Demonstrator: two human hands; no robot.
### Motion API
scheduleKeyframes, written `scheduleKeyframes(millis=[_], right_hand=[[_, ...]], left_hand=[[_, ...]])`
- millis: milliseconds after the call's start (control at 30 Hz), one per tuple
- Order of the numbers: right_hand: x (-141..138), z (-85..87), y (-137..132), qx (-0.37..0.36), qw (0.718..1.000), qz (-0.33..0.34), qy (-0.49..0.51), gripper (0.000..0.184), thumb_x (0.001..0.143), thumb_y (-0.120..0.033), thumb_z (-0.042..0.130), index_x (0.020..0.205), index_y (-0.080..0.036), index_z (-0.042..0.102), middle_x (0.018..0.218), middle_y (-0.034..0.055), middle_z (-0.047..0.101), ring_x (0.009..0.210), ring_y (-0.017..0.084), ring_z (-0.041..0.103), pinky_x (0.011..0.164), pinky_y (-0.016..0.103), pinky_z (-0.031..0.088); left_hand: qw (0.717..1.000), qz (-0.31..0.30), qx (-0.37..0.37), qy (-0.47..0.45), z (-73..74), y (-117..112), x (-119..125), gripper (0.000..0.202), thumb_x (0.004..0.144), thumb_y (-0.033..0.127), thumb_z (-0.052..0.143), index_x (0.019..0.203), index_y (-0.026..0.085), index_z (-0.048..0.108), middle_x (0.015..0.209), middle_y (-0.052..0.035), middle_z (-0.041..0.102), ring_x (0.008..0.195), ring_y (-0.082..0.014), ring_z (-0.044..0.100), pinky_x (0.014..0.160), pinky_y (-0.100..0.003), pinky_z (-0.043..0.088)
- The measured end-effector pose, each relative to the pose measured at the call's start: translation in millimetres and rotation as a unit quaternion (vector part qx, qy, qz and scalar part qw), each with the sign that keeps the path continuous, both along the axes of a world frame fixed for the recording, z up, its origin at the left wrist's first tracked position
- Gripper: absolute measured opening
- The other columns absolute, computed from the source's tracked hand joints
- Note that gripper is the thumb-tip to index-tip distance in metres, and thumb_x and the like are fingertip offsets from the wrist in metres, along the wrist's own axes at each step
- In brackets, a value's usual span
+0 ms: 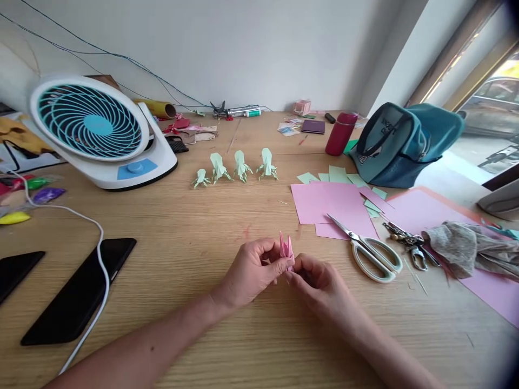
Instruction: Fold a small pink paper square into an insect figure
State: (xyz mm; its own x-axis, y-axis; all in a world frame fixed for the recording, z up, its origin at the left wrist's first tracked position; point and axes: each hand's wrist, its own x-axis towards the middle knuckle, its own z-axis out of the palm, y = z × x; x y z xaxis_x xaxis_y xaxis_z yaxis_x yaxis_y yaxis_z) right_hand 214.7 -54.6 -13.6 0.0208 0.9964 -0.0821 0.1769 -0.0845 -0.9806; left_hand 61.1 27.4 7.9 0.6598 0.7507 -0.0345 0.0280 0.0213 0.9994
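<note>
A small folded piece of pink paper (pixel 286 248) with two upright points stands between my hands, above the wooden table. My left hand (pixel 257 265) pinches it from the left, with the thumb across its lower front. From the right, my right hand (pixel 318 278) grips its lower edge between thumb and fingertips. Fingers cover the bottom of the folded paper. Beyond my hands, several pale green folded paper figures (pixel 266 163) stand in a row. White-handled scissors (pixel 375 256) lie to the right, their blades partly over pink paper sheets (pixel 328 202).
A white fan (pixel 97 127) stands at the back left, near a dark tablet (pixel 81 294) crossed by a white cable (pixel 101 248). On the right are a teal backpack (pixel 405 143), a red bottle (pixel 341 133), keys (pixel 413 246), a grey cloth (pixel 466 246) and green paper squares (pixel 338 174).
</note>
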Motion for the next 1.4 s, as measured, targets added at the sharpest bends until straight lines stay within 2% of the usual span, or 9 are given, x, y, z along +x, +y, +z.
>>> scheduleKeyframes(millis=[333,467,533,633,733,867,1033,1133,1400], right_hand=[[-0.4,6.7,-3.0,0.001,0.998,0.019,-0.059,0.027,0.090,-0.040,0.060,0.074,-0.020,0.054,0.070,-0.0019,0.047,0.063,0.013,0.039,0.058,0.027,0.032],[6.8,14.3,-6.1,-0.001,0.994,0.065,-0.090,0.038,0.091,-0.044,0.061,0.065,-0.020,0.048,0.065,-0.0029,0.043,0.061,0.013,0.037,0.056,0.027,0.030],[12.1,17.3,-6.8,-0.001,0.994,0.055,-0.094,0.040,0.089,-0.047,0.064,0.064,-0.020,0.049,0.062,-0.0034,0.043,0.059,0.013,0.036,0.054,0.027,0.029],[17.3,18.5,-5.4,0.016,1.000,-0.010,-0.023,0.033,0.087,-0.052,0.067,0.078,-0.021,0.057,0.067,-0.0022,0.049,0.061,0.014,0.043,0.055,0.027,0.034],[16.1,15.9,-2.5,0.016,0.996,-0.017,0.083,0.031,0.085,-0.050,0.071,0.094,-0.023,0.060,0.080,0.0012,0.060,0.071,0.016,0.054,0.063,0.028,0.044],[8.8,12.4,-0.5,-0.004,0.989,-0.003,0.150,0.031,0.080,-0.047,0.078,0.082,-0.021,0.061,0.074,0.0005,0.062,0.068,0.014,0.057,0.062,0.026,0.047],[5.8,13.4,0.3,-0.012,0.984,-0.064,0.163,0.040,0.072,-0.051,0.082,0.075,-0.020,0.059,0.067,-0.0002,0.061,0.062,0.013,0.056,0.058,0.026,0.048],[6.6,13.2,0.6,-0.009,0.984,-0.089,0.155,0.041,0.071,-0.054,0.082,0.075,-0.020,0.059,0.068,-0.0004,0.060,0.062,0.013,0.056,0.059,0.027,0.049],[10.9,17.7,-0.9,-0.005,0.991,-0.049,0.125,0.037,0.077,-0.054,0.078,0.081,-0.020,0.064,0.075,0.0023,0.065,0.068,0.015,0.061,0.064,0.029,0.053]], left_hand=[[0.998,0.002,-0.055,-0.026,-0.9,1.4,3.0,0.033,0.077,0.038,0.079,0.069,0.014,0.058,0.063,0.0039,0.057,0.049,-0.0052,0.048,0.043,-0.016,0.043],[0.998,-0.004,-0.069,-0.006,0.4,2.2,2.1,0.036,0.075,0.041,0.080,0.066,0.014,0.058,0.062,0.0033,0.058,0.047,-0.0048,0.046,0.043,-0.017,0.039],[0.997,-0.006,-0.076,0.010,0.4,2.6,1.3,0.038,0.073,0.044,0.081,0.066,0.014,0.059,0.060,0.0034,0.057,0.047,-0.0052,0.046,0.043,-0.018,0.038],[0.995,-0.023,-0.089,0.039,0.5,0.2,0.6,0.040,0.070,0.047,0.082,0.063,0.014,0.059,0.056,0.0046,0.053,0.047,-0.0057,0.043,0.043,-0.019,0.036],[0.991,-0.069,-0.095,0.063,1.2,-5.8,0.6,0.039,0.073,0.045,0.079,0.061,0.014,0.058,0.056,0.0048,0.052,0.049,-0.0063,0.042,0.046,-0.020,0.032],[0.988,-0.101,-0.073,0.092,3.0,-12.0,0.6,0.037,0.076,0.035,0.076,0.057,0.014,0.052,0.055,0.0064,0.041,0.053,-0.0066,0.035,0.050,-0.022,0.024],[0.985,-0.132,-0.069,0.083,8.2,-11.5,-0.6,0.025,0.083,0.032,0.068,0.066,0.015,0.059,0.060,0.0043,0.049,0.057,-0.0084,0.041,0.053,-0.021,0.029],[0.986,-0.132,-0.041,0.092,7.5,-11.1,-0.8,0.036,0.089,0.039,0.063,0.063,0.015,0.059,0.060,0.0035,0.049,0.057,-0.0086,0.042,0.054,-0.021,0.030],[0.991,-0.081,-0.040,0.101,2.0,-5.7,-0.3,0.037,0.082,0.044,0.072,0.062,0.013,0.066,0.058,0.0034,0.053,0.054,-0.0077,0.041,0.051,-0.021,0.028]])
